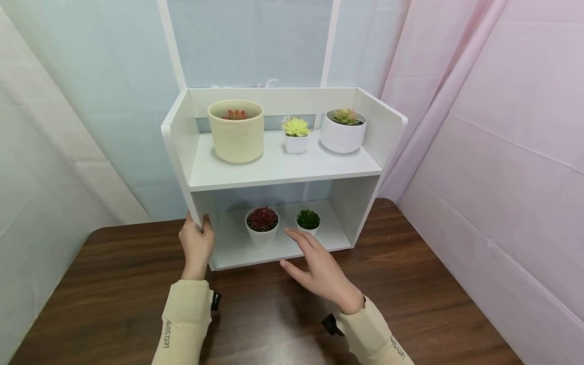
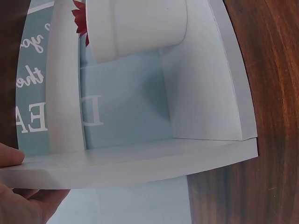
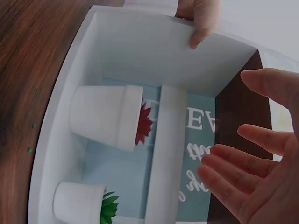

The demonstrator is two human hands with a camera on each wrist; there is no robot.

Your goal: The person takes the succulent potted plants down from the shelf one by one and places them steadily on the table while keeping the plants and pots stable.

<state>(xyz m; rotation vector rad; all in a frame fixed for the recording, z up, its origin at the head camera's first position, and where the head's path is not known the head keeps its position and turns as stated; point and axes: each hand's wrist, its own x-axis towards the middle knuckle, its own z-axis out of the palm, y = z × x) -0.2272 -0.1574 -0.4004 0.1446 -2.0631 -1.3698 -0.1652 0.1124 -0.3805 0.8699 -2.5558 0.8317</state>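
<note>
A white two-tier shelf (image 1: 285,176) stands on the table. My left hand (image 1: 197,244) grips its left side panel (image 2: 126,170), with the thumb on the inner face and the other fingers around the outside. Inside the lower tier sit a white pot with a dark red succulent (image 1: 262,223) and a smaller white pot with a green succulent (image 1: 308,220). My right hand (image 1: 323,269) is held in front of that tier, fingers extended and apart, holding nothing. In the head view its fingertips overlap the lower edge of the green succulent's pot.
On the upper tier stand a cream pot (image 1: 237,137) with a red succulent, a small square pot (image 1: 295,144) with a yellow-green one, and a round white pot (image 1: 343,134). Green specks (image 3: 32,125) lie on the wooden table (image 1: 255,314). Cloth (image 1: 493,152) hangs around it.
</note>
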